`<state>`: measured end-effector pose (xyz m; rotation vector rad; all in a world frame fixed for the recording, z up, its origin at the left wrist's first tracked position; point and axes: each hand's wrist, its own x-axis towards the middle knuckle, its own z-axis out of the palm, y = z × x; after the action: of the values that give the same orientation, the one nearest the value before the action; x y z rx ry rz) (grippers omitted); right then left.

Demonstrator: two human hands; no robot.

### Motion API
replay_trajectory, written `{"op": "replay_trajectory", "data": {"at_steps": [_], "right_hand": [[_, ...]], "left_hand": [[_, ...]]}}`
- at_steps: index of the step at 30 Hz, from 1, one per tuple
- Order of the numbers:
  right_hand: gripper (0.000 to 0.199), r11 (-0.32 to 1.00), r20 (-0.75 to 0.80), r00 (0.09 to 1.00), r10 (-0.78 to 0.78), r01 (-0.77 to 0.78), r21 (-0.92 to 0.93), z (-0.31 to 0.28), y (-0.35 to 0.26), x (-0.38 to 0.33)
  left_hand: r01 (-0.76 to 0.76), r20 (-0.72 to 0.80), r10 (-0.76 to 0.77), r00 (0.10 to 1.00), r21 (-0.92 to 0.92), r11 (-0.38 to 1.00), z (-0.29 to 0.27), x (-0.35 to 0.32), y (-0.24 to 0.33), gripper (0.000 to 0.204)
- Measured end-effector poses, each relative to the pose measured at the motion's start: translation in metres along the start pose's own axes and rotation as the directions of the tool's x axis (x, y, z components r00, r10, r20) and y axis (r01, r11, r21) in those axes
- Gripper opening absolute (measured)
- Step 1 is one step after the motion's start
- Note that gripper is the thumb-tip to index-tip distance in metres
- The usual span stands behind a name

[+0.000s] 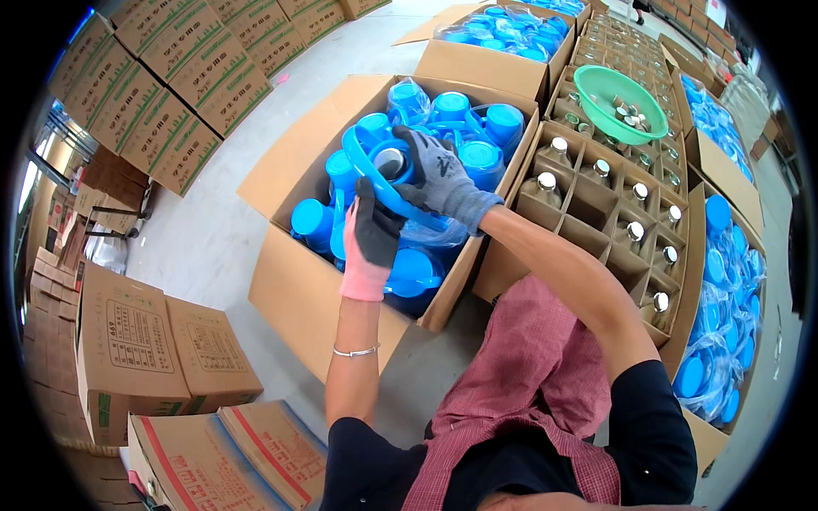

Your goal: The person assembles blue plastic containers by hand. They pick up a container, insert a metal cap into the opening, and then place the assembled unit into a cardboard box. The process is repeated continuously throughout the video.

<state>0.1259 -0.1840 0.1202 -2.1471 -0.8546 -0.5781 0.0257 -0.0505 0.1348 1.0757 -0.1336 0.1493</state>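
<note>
Head view, from near to far: a checked red cloth (528, 375) lies across the person's lap over dark clothing, and a thin bracelet (355, 351) circles the left wrist. Above it, the left hand (372, 243), in a pink-cuffed dark glove, has its grip closed around the lower end of a blue plastic handle (375, 175). The right hand (439, 175), in a grey glove, has its grip closed on the blue lid (394, 160) that the handle curves around, fingers spread over its far side. Both hands hold this piece just above an open cardboard box (298, 294) filled with more blue lids, some in clear bags.

To the right, touching that box, stands a divided carton (596, 217) holding glass jars (547, 181) with silver caps. Farther on, a green bowl (620, 92) rests atop the jars. Closed cartons (162, 102) are stacked at far left.
</note>
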Motion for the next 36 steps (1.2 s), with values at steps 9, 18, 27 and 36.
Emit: {"op": "replay_trajectory", "data": {"at_steps": [9,18,27,36], "right_hand": [[0.077,0.953,0.310,0.908,0.284,-0.303,0.013,-0.009,0.036,0.015],[0.042,0.170,0.333,0.788,0.518,-0.476,0.863,-0.006,0.110,-0.069],[0.045,0.594,0.176,0.872,0.456,-0.446,0.670,0.003,0.130,-0.067],[0.053,0.915,0.503,0.766,0.401,-0.303,-0.267,0.042,0.152,-0.097]], "left_hand": [[0.109,0.017,-0.108,0.994,-0.077,0.991,-0.003,0.048,-0.035,0.033],[0.126,0.139,-0.154,0.978,0.190,0.974,0.048,0.052,-0.095,0.028],[0.006,0.051,-0.040,0.998,0.550,0.835,0.047,0.064,-0.139,0.036],[-0.278,0.277,-0.649,0.709,0.955,0.104,0.006,0.057,-0.135,0.041]]}}
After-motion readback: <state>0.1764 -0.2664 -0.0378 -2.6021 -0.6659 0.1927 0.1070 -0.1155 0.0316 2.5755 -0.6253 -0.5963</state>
